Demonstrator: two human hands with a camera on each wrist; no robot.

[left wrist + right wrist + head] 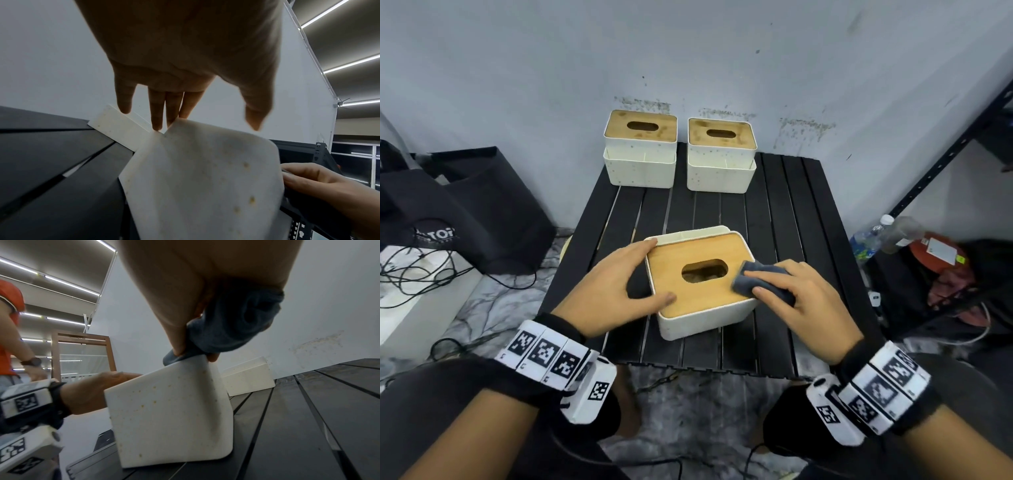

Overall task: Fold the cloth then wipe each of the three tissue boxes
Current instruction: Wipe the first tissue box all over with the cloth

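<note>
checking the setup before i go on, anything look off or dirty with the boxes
Nothing is spilled or broken. The near box sits turned at an angle to the table slats, while the two back boxes stand square. Its white side has small yellowish specks. The wall behind is stained.

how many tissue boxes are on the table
3. The near tissue box sits between both hands; the back left box and back right box stand side by side at the table's far edge.
</note>
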